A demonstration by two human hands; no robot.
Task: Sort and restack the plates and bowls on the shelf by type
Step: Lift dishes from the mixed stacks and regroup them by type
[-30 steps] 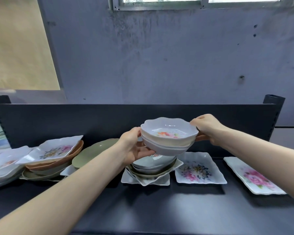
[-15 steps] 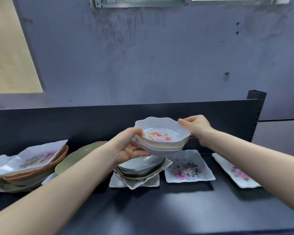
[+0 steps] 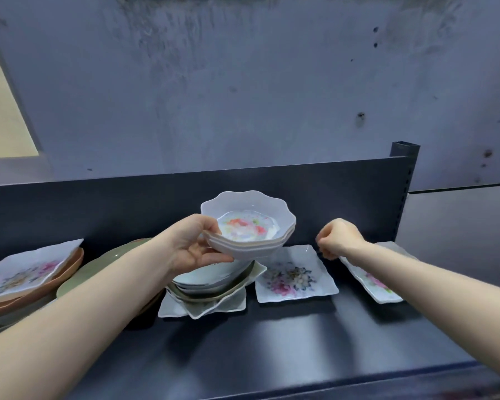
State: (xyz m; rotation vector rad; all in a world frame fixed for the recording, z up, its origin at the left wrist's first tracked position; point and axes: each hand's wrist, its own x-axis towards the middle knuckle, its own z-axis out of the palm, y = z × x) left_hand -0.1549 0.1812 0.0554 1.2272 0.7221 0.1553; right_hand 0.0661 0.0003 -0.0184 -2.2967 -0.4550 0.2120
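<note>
The bowls (image 3: 251, 226) are up in the air, above a mixed pile (image 3: 214, 287) of dishes in the middle of the shelf (image 3: 272, 350). I count three bowls, one inside the other, and the top one has flowers in it. Half a second ago both hands held them. Now only the left hand (image 3: 191, 243) holds them, with its thumb on the rim and its fingers curled under the bottom. The right hand (image 3: 339, 238) has let go and moved off to the right. Its fingers are curled in and it holds nothing. Below it lie one square flower plate (image 3: 296, 277) and one long flower plate (image 3: 370, 281), apart from each other. At the left sit one green plate (image 3: 98, 267) and one more pile (image 3: 26, 275).
</note>
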